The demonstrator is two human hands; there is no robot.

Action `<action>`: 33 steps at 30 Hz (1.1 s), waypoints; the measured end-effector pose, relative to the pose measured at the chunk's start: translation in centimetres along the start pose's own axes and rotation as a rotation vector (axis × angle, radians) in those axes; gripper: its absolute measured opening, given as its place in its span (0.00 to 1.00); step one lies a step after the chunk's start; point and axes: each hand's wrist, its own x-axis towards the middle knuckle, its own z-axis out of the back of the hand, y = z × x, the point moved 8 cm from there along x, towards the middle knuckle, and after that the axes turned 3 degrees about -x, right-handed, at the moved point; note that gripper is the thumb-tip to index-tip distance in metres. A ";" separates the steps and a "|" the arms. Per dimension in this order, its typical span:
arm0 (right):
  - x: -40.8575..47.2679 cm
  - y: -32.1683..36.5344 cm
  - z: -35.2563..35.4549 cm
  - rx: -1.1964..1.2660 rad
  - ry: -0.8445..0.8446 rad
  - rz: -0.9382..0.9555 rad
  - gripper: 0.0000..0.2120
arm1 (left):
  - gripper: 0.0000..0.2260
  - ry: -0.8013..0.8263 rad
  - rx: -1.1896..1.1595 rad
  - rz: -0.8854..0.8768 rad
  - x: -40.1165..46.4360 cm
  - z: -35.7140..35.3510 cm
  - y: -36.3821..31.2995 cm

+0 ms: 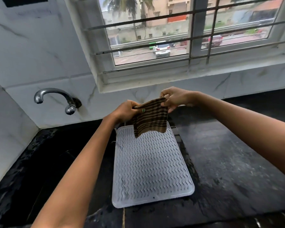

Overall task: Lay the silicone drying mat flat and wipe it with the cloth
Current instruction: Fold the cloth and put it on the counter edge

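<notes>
One pale grey rectangular silicone drying mat [152,165] with a raised wavy pattern lies flat on the black stone tabletop [234,162], its long side running from 6 o'clock toward 12 o'clock. Above the far end of this mat, at 12 o'clock from its middle, hangs one brown cloth with dark stripes [150,118]; its lower edge falls in front of the far edge of the mat, and I cannot tell if it touches the mat.

Two hands hold this cloth. The left hand [126,111] grips the upper left corner with curled fingers, and one nail with green colour shows on the cloth. The right hand [174,98] pinches the upper right corner, a little higher than the left one. The cloth is stretched between them.

At 9 o'clock from the hands one curved chrome tap [56,99] comes out of the white marble wall [31,55]. At 12 o'clock is one window with metal bars [171,30]; behind it two cars are seen on a street
</notes>
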 end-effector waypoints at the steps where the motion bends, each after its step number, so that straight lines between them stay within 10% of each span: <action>1: -0.4 -0.7 -0.2 -0.024 0.045 -0.040 0.05 | 0.11 0.050 -0.002 0.017 0.0 -1.0 -0.1; 9: -7.5 -6.7 -1.2 -0.188 0.409 -0.220 0.08 | 0.11 0.334 0.101 0.209 -3.3 -11.0 -2.3; 18: -17.6 -11.8 0.7 -0.299 0.036 0.101 0.06 | 0.08 0.082 0.051 0.184 -7.9 -20.3 -7.3; 23: -23.1 -17.7 -6.2 -0.566 0.567 -0.030 0.10 | 0.12 0.399 0.139 0.313 -13.2 -31.0 -4.0; 28: -21.2 -18.2 -7.3 -0.599 0.162 0.123 0.11 | 0.15 0.101 0.330 0.196 -12.6 -32.2 -3.1; 33: -19.2 -22.0 -13.0 -0.700 0.098 0.007 0.25 | 0.24 -0.008 0.396 0.216 -10.0 -34.1 -3.6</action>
